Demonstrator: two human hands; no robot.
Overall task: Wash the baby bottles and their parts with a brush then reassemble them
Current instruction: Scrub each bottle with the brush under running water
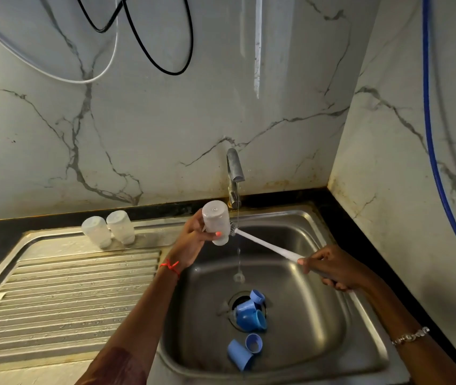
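Left forearm (127,323) comes in close; the left hand (193,237) grips a frosted bottle (215,218) upside down over the sink (318,287). The right hand (335,269) clutches the white brush (265,244), bristles beside the bottle under the running tap (235,168). Blue caps (249,315) crowd the drain.

A frosted baby bottle (215,222) is held base-up and tilted in the left hand (193,237) over the far side of the sink (318,315). The bristle head of a white-handled bottle brush (265,245), gripped in the right hand (332,269), is against its right side. Two more frosted bottles (96,232) (121,227) stand inverted side by side at the far edge of the draining board (68,287). Blue caps and collars lie on the sink floor, three over the drain (250,315) and two nearer (242,352).
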